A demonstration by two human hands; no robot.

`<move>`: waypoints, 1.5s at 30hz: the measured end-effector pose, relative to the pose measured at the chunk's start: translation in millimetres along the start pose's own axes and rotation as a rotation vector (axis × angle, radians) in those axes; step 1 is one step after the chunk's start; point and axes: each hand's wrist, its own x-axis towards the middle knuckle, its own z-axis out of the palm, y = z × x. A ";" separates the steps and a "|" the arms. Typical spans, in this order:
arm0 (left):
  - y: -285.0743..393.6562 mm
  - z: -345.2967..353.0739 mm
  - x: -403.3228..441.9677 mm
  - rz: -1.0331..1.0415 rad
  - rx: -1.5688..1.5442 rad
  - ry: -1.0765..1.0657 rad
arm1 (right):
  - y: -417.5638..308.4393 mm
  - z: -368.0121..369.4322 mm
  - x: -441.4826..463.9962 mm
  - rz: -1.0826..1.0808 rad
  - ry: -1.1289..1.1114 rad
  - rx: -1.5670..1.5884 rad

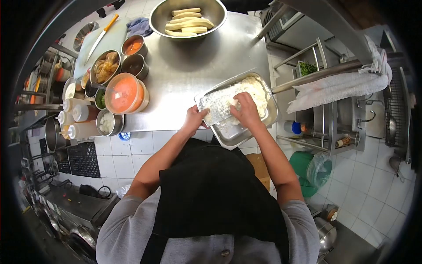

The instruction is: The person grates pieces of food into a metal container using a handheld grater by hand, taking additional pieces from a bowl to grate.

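A flat metal grater [216, 102] lies slantwise over a rectangular steel pan [273, 115]. White, finely grated food [257, 88] fills much of the pan's far right side, and bits of it cling to the grater. My left hand [194, 119] grips the grater's near left end, thumb on top. On the grater's face, my right hand [247, 112] has its fingers curled around a small pale piece of food [233, 100], mostly hidden by them. A large steel bowl [154, 18] at the far edge holds several peeled plantains [188, 23].
Left of the pan stand an orange-filled plastic tub [125, 93], small steel containers [134, 66] and squeeze bottles [81, 130]. An orange-handled knife [103, 35] rests on a cutting board [90, 44]. A white towel [338, 90] hangs over a rail at the right.
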 end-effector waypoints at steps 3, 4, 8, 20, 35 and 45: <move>-2.3 -0.4 1.1 0.007 -0.012 -0.006 | 5.7 5.9 2.1 0.092 0.057 -0.081; -3.2 -0.4 1.4 0.009 -0.016 -0.003 | 4.6 13.5 0.4 0.104 0.110 -0.027; -9.5 -0.5 2.5 0.015 -0.012 -0.006 | -26.5 30.5 -8.3 -0.103 -0.011 0.019; -9.5 2.7 -3.0 0.009 -0.043 0.008 | 19.8 37.8 -7.4 -0.002 0.174 -0.075; -5.9 5.4 -2.9 -0.005 -0.012 -0.005 | 11.0 41.8 -7.3 0.242 0.126 0.000; -9.3 3.9 -2.6 0.025 0.013 0.004 | 8.2 38.5 -4.0 0.125 0.147 0.015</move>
